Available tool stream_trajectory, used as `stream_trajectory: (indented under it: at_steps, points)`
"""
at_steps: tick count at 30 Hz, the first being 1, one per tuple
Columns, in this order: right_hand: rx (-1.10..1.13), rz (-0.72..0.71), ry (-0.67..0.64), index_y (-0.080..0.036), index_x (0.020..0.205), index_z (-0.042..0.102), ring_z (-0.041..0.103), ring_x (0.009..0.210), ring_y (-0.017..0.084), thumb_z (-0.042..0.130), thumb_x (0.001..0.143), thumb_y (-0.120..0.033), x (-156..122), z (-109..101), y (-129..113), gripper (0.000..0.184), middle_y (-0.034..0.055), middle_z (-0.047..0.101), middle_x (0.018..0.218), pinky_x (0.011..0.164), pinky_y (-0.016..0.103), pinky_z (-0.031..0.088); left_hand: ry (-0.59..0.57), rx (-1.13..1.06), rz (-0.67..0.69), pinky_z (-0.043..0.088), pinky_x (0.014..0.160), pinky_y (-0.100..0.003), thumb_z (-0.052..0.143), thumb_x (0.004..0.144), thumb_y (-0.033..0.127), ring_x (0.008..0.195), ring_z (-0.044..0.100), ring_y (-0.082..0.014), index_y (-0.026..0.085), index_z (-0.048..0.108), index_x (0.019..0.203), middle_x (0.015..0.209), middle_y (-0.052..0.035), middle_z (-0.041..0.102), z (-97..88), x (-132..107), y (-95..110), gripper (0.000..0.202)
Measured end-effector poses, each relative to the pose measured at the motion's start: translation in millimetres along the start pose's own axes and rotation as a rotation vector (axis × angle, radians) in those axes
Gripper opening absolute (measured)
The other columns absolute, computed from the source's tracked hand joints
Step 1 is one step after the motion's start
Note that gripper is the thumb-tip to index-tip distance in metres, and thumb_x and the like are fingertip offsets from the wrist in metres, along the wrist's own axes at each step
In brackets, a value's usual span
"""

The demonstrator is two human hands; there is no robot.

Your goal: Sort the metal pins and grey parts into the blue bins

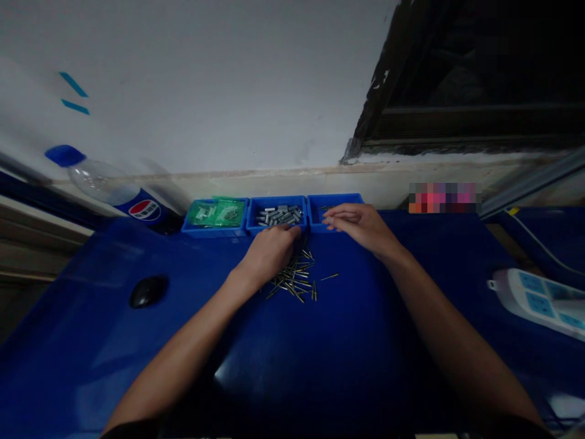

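Observation:
My left hand (271, 249) rests knuckles-up at the front edge of the middle blue bin (277, 228), fingers curled under; what they hold is hidden. That bin holds several small grey metal pieces (280, 214). A loose pile of thin metal pins (295, 280) lies on the blue table just under and to the right of this hand. My right hand (359, 224) reaches over the right blue bin (315, 210), fingers stretched together and pointing left, nothing visible in them.
The left blue bin (214, 228) holds green plastic bags. A Pepsi bottle (109, 192) lies at the back left. A black mouse-like object (148, 291) sits at the left. A white power strip (539, 299) lies at the right edge. A white wall stands behind.

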State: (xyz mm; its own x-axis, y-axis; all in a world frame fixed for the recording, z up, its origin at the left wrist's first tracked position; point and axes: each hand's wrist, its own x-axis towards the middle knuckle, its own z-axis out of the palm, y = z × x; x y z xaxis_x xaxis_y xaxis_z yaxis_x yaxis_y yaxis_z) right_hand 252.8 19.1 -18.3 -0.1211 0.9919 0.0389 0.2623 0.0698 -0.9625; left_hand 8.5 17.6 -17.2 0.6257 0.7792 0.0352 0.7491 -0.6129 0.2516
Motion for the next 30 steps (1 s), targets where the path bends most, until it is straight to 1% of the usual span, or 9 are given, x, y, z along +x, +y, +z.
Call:
stream_trajectory:
  at_steps: [3, 6, 9, 11, 18, 22, 26, 28, 30]
  points:
    - [-0.012, 0.003, -0.061, -0.023, 0.096, 0.08, 0.078, 0.086, 0.025, 0.076, 0.082, -0.032, -0.5, 0.6, 0.3, 0.017, 0.0068, 0.083, 0.092, 0.087, 0.044, 0.062, 0.153, -0.276, 0.092, 0.056, 0.077, -0.03, 0.056, 0.092, 0.004, 0.086, 0.072, -0.0182, 0.018, 0.067, 0.114, 0.101, -0.0069, 0.074, -2.4, 1.2, -3.6, 0.028]
    - [0.007, 0.019, -0.159, -0.023, 0.1, 0.081, 0.078, 0.084, 0.025, 0.078, 0.081, -0.033, -1.9, 2.5, 0.3, 0.021, 0.0063, 0.083, 0.088, 0.087, 0.043, 0.062, 0.276, -0.45, 0.101, 0.056, 0.076, -0.027, 0.066, 0.088, 0.007, 0.081, 0.07, -0.0146, 0.018, 0.064, 0.114, 0.094, -0.0021, 0.073, -3.2, 2.9, -2.9, 0.028]
    - [0.075, 0.051, -0.231, -0.023, 0.1, 0.082, 0.079, 0.084, 0.024, 0.08, 0.079, -0.033, -3.8, 5.9, 0.3, 0.024, 0.007, 0.083, 0.089, 0.085, 0.042, 0.062, 0.306, -0.5, 0.102, 0.056, 0.073, -0.026, 0.071, 0.087, 0.012, 0.077, 0.069, -0.0129, 0.018, 0.061, 0.114, 0.092, -0.0013, 0.072, -3.9, 3.3, -0.1, 0.029]
    - [0.104, 0.065, -0.23, -0.023, 0.097, 0.082, 0.078, 0.083, 0.024, 0.081, 0.078, -0.033, -4.8, 8.4, 0.7, 0.022, 0.0066, 0.083, 0.088, 0.084, 0.041, 0.062, 0.308, -0.497, 0.104, 0.056, 0.072, -0.025, 0.071, 0.087, 0.015, 0.076, 0.068, -0.0124, 0.018, 0.06, 0.113, 0.092, -0.0017, 0.072, -4.3, 2.9, 1.3, 0.028]
    - [0.132, 0.09, -0.206, -0.024, 0.092, 0.082, 0.077, 0.08, 0.022, 0.083, 0.076, -0.031, -6.0, 15.1, 2.2, 0.018, 0.0053, 0.082, 0.085, 0.085, 0.042, 0.063, 0.244, -0.468, 0.09, 0.057, 0.075, -0.027, 0.069, 0.091, 0.019, 0.08, 0.069, -0.0133, 0.017, 0.061, 0.111, 0.095, -0.0036, 0.073, -0.7, 2.0, 2.1, 0.022]
    - [0.081, 0.089, -0.193, -0.024, 0.089, 0.082, 0.079, 0.082, 0.024, 0.082, 0.075, -0.031, -5.4, 11.0, -2.2, 0.016, 0.0045, 0.083, 0.084, 0.087, 0.043, 0.063, 0.206, -0.4, 0.099, 0.057, 0.077, -0.028, 0.07, 0.094, 0.023, 0.084, 0.07, -0.0158, 0.016, 0.062, 0.112, 0.098, -0.0055, 0.074, 1.1, 2.1, -0.2, 0.021]
    - [-0.016, 0.031, -0.028, -0.025, 0.087, 0.082, 0.079, 0.085, 0.025, 0.081, 0.077, -0.031, -4.9, -4.0, -8.5, 0.011, 0.0051, 0.083, 0.086, 0.089, 0.046, 0.063, 0.042, -0.134, 0.08, 0.057, 0.082, -0.035, 0.064, 0.098, 0.019, 0.092, 0.074, -0.0227, 0.016, 0.07, 0.111, 0.1, -0.0095, 0.076, 2.3, 1.8, -3.6, 0.014]
    - [-0.083, -0.012, 0.071, -0.025, 0.087, 0.082, 0.079, 0.086, 0.026, 0.081, 0.077, -0.032, -5.2, -11.5, -9.9, 0.012, 0.0066, 0.083, 0.09, 0.09, 0.047, 0.063, -0.044, -0.028, 0.06, 0.058, 0.084, -0.037, 0.06, 0.098, 0.013, 0.092, 0.074, -0.0241, 0.016, 0.074, 0.11, 0.101, -0.0113, 0.077, 5.0, 1.7, -4.6, 0.019]
    - [-0.147, -0.039, 0.133, -0.023, 0.09, 0.082, 0.079, 0.086, 0.027, 0.079, 0.078, -0.032, -5.6, -15.9, -10.2, 0.015, 0.0079, 0.083, 0.091, 0.09, 0.048, 0.063, -0.089, 0.024, 0.047, 0.058, 0.085, -0.036, 0.057, 0.096, 0.009, 0.094, 0.075, -0.0242, 0.016, 0.075, 0.111, 0.103, -0.0126, 0.077, 8.4, 1.8, -4.9, 0.024]
